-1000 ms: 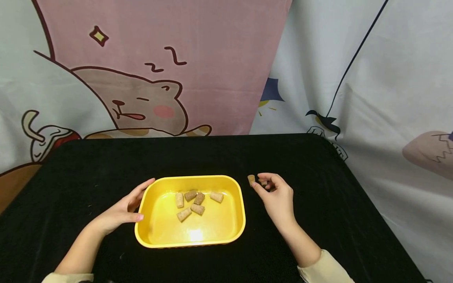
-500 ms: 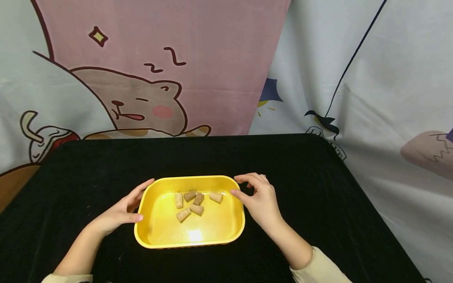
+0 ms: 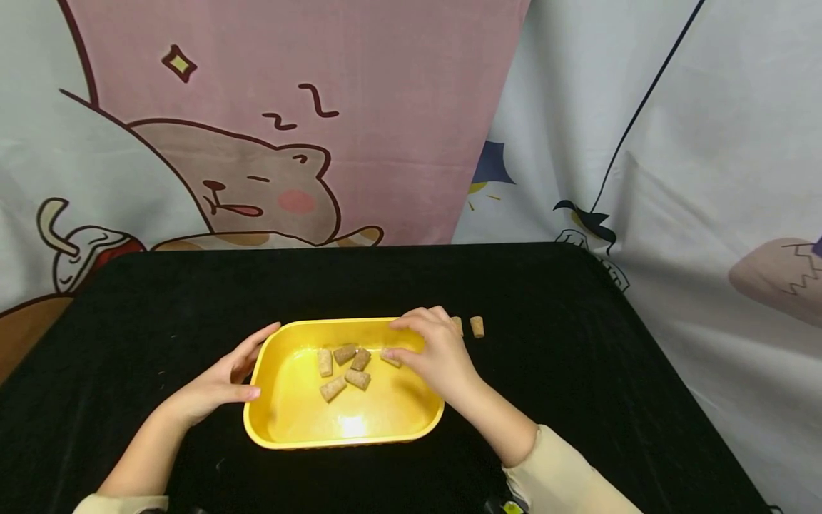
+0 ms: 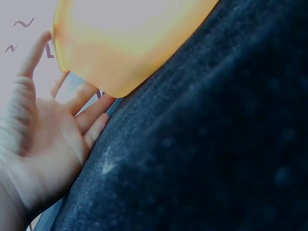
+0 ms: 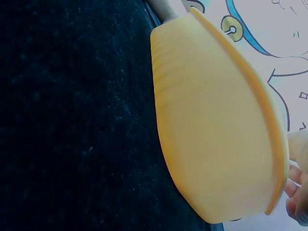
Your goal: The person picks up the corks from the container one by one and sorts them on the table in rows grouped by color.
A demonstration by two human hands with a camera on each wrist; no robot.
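Observation:
My left hand [image 3: 218, 378] rests against the left end of a yellow plastic tray [image 3: 282, 441], thumb at the rim. The left wrist view shows the left hand's fingers [image 4: 94, 115] stretched along the tray's outer wall. My right hand [image 3: 437, 353] reaches over the tray's right rim, thumb and index finger apart. Its thumb overlaps a light cork [image 3: 392, 362] lying in the tray, hiding part of it. Left of that lie several more corks, among them a dark cork [image 3: 361, 359] and a pale cork [image 3: 333, 389].
Behind the right hand, outside the tray, a cork [image 3: 477, 327] stands on the black cloth [image 3: 578, 400]. A second cork [image 3: 457, 325] beside it is partly hidden by the hand. A printed curtain [image 3: 398, 157] hangs behind the table.
My right hand has moved left from the corks outside the tray, across the right rim and over the tray. The two outside corks are left standing there. My left hand stays put.

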